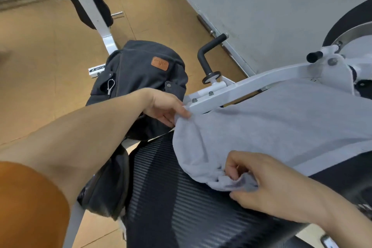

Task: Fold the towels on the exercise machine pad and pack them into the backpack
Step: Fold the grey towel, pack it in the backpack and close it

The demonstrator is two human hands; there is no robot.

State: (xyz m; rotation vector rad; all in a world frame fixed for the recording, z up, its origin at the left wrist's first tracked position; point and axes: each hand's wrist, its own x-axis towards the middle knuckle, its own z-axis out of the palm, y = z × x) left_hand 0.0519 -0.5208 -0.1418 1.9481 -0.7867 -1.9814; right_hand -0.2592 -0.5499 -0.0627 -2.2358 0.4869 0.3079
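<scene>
Since the light grey terry towel [271,127] is seen spread as what looks like one loose sheet across the black ribbed exercise machine pad [181,197], the task is judged to be at an early stage. No crisp fold can be made out in it, and nothing is seen packed. Only this one towel is shown; whether others wait outside the view cannot be told. The dark grey canvas backpack with a tan leather patch [141,70] is set close against the pad's far left corner, and whether its main opening is unzipped cannot be told. Folding and then packing are therefore reckoned as left to do.

The towel's long axis is laid from the pad's left part away towards its far right, roughly alongside the white steel frame bar [251,84] that runs over the pad's far side. Its short end is pointed at the backpack and is held at both corners. The far corner is pinched between thumb and fingers of the left hand [163,106], above the pad's far edge. The near corner is bunched inside the curled fingers of the right hand [267,183], over the pad's middle.
</scene>
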